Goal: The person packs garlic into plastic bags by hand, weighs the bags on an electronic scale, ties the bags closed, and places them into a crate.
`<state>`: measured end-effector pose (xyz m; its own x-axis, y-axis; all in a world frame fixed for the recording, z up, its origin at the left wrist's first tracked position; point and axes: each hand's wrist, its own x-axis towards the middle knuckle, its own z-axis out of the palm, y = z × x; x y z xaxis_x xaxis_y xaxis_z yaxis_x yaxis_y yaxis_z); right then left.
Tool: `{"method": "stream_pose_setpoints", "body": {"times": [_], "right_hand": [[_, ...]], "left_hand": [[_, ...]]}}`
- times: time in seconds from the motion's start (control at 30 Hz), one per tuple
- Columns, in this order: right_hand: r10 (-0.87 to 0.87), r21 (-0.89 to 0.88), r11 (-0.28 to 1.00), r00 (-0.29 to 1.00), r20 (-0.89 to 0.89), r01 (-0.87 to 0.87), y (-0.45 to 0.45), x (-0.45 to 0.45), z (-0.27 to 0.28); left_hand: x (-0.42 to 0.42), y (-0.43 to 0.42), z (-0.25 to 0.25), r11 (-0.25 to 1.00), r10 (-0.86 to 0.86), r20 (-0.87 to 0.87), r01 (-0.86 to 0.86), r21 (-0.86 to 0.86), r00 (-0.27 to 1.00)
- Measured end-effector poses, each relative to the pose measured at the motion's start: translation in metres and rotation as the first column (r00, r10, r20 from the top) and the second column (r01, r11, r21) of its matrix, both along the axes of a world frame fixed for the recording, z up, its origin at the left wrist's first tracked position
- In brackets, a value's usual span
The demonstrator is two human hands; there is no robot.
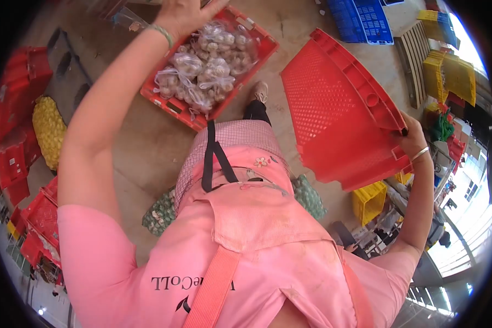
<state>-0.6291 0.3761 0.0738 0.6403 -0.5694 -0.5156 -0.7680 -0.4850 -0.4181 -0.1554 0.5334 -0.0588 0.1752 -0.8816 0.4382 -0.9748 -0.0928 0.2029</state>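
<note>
So, the right grip [415,136] was clamped on a tipped red crate [333,109], fingers around a corner of its rim, with the thing slanting across the right side of the body. Couldn't tell if its lower edge touched the floor [131,164]. It sat a bit off the right-hand corner of a filled red crate [267,48], not touching it. That second one was on the floor in front of the person, packed edge to edge with clear plastic bags [205,71] of what looked like garlic bulbs. Meanwhile the left grip [183,15] was over by its far left edge, but the top of the view cut off the fingers, so honestly I can't tell if they were apart or closed on anything. One shoe [261,92] was just off the filled crate's right edge. Further out there was a yellow sack [49,131] way off past its left corner, plus a blue crate [361,21] and a wooden pallet [411,63] beyond its right corner.
</note>
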Motion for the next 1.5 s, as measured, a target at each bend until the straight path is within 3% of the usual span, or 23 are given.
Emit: {"method": "stream_pose_setpoints", "body": {"times": [0.03, 0.07, 0.13, 0.2, 0.27, 0.33, 0.5, 0.57, 0.6, 0.67, 0.73, 0.8, 0.9, 1.0, 1.03, 1.1, 1.17, 1.2, 1.27, 1.3, 1.33, 1.4, 1.5], "right_hand": [[0.023, -0.029, 0.999, 0.998, -0.056, -0.025, 0.01, 0.005, 0.016], [0.046, -0.064, 0.997, 0.993, -0.107, -0.053, 0.021, 0.012, 0.033], [0.185, -0.14, 0.968, 0.969, -0.162, -0.208, 0.039, 0.02, 0.064], [0.255, -0.198, 0.936, 0.949, -0.183, -0.29, 0.057, 0.035, 0.091], [0.346, -0.141, 0.907, 0.892, -0.293, -0.398, 0.079, 0.066, 0.12], [0.484, -0.165, 0.82, 0.817, -0.315, -0.549, 0.095, 0.086, 0.134], [0.78, -0.112, 0.531, 0.537, -0.323, -0.84, 0.131, 0.15, 0.147], [0.87, -0.143, 0.403, 0.427, -0.246, -0.904, 0.137, 0.172, 0.141], [0.906, -0.171, 0.325, 0.358, -0.225, -0.93, 0.138, 0.181, 0.136], [0.957, -0.201, 0.21, 0.243, -0.158, -0.957, 0.133, 0.196, 0.119], [0.974, -0.232, 0.138, 0.174, -0.145, -0.963, 0.122, 0.212, 0.11], [0.988, -0.331, 0.059, 0.103, -0.118, -0.942, 0.107, 0.22, 0.096], [0.994, -0.415, -0.065, -0.022, -0.108, -0.907, 0.082, 0.214, 0.075], [0.991, -0.469, -0.055, 0.007, -0.131, -0.881, 0.047, 0.217, 0.045], [0.975, -0.5, 0.026, 0.133, -0.18, -0.866, 0.024, 0.206, 0.026], [0.826, -0.586, 0.246, 0.483, -0.29, -0.772, 0.006, 0.218, -0.016], [0.705, -0.504, 0.485, 0.661, -0.258, -0.714, -0.023, 0.203, -0.057], [0.636, -0.472, 0.592, 0.739, -0.224, -0.653, -0.034, 0.191, -0.083], [0.43, -0.4, 0.808, 0.897, -0.101, -0.433, -0.033, 0.168, -0.136], [0.349, -0.342, 0.877, 0.937, -0.032, -0.338, -0.033, 0.153, -0.162], [0.055, -0.093, 0.994, 0.998, 0.007, -0.055, -0.025, 0.14, -0.192], [-0.318, 0.197, 0.932, 0.947, 0.043, 0.304, 0.0, 0.12, -0.255], [-0.71, 0.456, 0.513, 0.658, -0.25, 0.727, 0.03, 0.124, -0.306]], "left_hand": [[0.001, 0.012, -0.015, 0.976, -0.027, -0.104, 0.049, 0.213, 0.994], [-0.005, 0.026, -0.043, 0.99, -0.116, -0.285, 0.133, 0.041, 0.952], [-0.018, 0.063, -0.077, 0.979, -0.09, -0.523, 0.171, 0.107, 0.848], [-0.028, 0.097, -0.09, 0.867, 0.341, -0.878, 0.248, 0.431, 0.336], [-0.051, 0.133, -0.066, 0.827, 0.546, -0.825, 0.252, 0.503, -0.146], [-0.061, 0.167, -0.108, 0.788, 0.578, -0.617, 0.17, 0.591, -0.535], [-0.051, 0.231, -0.145, 0.784, 0.356, -0.516, -0.051, 0.619, -0.779], [-0.037, 0.247, -0.139, 0.903, 0.032, -0.635, -0.25, 0.349, -0.772], [-0.035, 0.26, -0.129, 0.732, 0.018, -0.594, -0.394, 0.555, -0.804], [-0.002, 0.341, -0.235, 0.749, 0.301, -0.631, -0.232, 0.62, -0.715], [-0.018, 0.375, -0.199, 0.554, 0.512, -0.556, -0.243, 0.796, -0.655], [-0.038, 0.425, -0.205, 0.669, 0.522, -0.584, -0.126, 0.732, -0.622], [-0.09, 0.46, -0.157, 0.656, 0.516, -0.702, -0.3, 0.692, -0.491], [-0.143, 0.459, -0.128, 0.636, 0.434, -0.766, -0.441, 0.633, -0.475], [-0.161, 0.454, -0.137, 0.632, 0.423, -0.79, -0.48, 0.608, -0.444], [-0.175, 0.442, -0.173, 0.586, 0.547, -0.755, -0.48, 0.653, -0.361], [-0.187, 0.428, -0.218, 0.534, 0.545, -0.683, -0.427, 0.73, -0.485], [-0.182, 0.401, -0.217, 0.284, 0.552, -0.495, -0.407, 0.868, -0.671], [-0.158, 0.364, -0.201, 0.354, 0.29, -0.45, -0.343, 0.87, -0.845], [-0.166, 0.357, -0.218, 0.463, 0.209, -0.671, -0.532, 0.709, -0.712], [-0.164, 0.349, -0.217, 0.462, 0.218, -0.664, -0.524, 0.716, -0.715], [-0.155, 0.328, -0.207, 0.498, 0.238, -0.721, -0.556, 0.666, -0.651], [-0.151, 0.338, -0.222, 0.499, 0.153, -0.694, -0.551, 0.669, -0.703]]}}
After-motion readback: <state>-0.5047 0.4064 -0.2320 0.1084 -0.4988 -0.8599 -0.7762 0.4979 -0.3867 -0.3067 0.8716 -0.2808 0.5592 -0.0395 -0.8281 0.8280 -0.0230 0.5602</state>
